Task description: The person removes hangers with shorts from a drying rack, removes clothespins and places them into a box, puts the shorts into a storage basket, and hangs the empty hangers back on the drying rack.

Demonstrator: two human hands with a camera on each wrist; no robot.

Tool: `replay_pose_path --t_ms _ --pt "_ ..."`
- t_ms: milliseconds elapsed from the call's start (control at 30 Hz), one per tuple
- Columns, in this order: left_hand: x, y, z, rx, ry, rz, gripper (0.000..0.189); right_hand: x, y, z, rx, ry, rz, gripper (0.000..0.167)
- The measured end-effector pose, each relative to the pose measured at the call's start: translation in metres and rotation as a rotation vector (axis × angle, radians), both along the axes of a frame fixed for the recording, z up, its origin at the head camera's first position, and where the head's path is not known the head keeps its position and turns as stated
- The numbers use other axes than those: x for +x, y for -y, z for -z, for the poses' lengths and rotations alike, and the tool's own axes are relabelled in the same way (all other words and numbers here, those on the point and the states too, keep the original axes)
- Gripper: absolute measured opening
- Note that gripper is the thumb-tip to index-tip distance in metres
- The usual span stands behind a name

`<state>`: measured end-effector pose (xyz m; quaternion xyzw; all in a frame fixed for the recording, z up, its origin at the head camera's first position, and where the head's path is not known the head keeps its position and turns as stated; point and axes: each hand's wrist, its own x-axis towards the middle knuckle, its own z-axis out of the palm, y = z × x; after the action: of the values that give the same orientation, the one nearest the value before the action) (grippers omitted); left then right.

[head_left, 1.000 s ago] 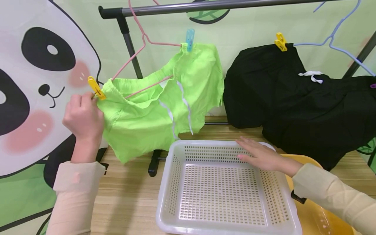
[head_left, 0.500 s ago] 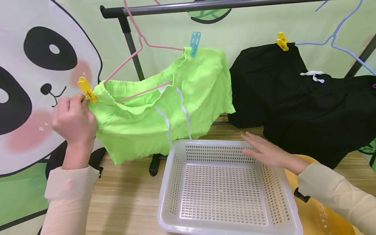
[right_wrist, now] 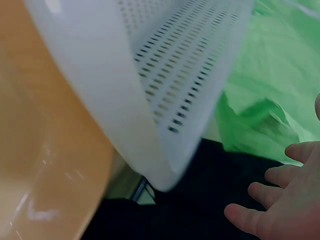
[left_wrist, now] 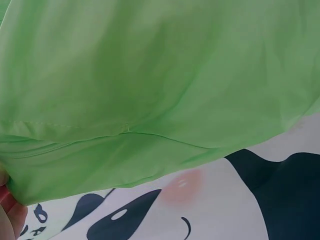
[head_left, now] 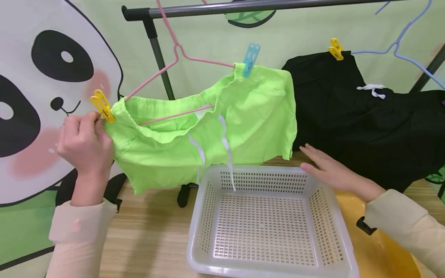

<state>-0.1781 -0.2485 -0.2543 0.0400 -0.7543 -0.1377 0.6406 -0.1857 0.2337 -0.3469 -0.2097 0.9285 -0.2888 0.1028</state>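
Bright green shorts (head_left: 257,116) with white drawstrings hang from a pink hanger (head_left: 177,48). A yellow clothespin (head_left: 102,106) clips their left waist corner and a blue clothespin (head_left: 251,60) the right one. My left hand (head_left: 87,143) grips the shorts at the left side, just under the yellow clothespin; in the left wrist view, green cloth (left_wrist: 150,75) fills most of the picture. My right hand (head_left: 333,170) is held out with straight fingers over the far right corner of a white perforated basket (head_left: 271,272), near black shorts (head_left: 365,127). It holds nothing.
The black shorts hang from a blue hanger (head_left: 396,44) with a yellow clothespin (head_left: 335,49). A dark rail (head_left: 243,8) runs across the top. An orange basin (head_left: 379,251) stands right of the basket on the wooden surface (head_left: 156,231). Behind hangs a panda backdrop (head_left: 90,58).
The green shorts' right side has swung rightward and down, now overlapping the black shorts. My left hand has shifted slightly left with its grip kept. My right hand has moved right.
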Motion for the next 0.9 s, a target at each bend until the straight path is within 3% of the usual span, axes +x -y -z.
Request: replay_pose_path --t_ms 633,900 --pt "0.006 -0.017 0.005 -0.03 -0.077 0.067 0.021 0.007 -0.017 -0.068 -0.107 -0.322 0.099 0.059" --pt "0.006 -0.025 0.009 -0.059 -0.093 0.09 0.023 0.011 -0.013 -0.081 -0.124 -0.4 0.089 0.059"
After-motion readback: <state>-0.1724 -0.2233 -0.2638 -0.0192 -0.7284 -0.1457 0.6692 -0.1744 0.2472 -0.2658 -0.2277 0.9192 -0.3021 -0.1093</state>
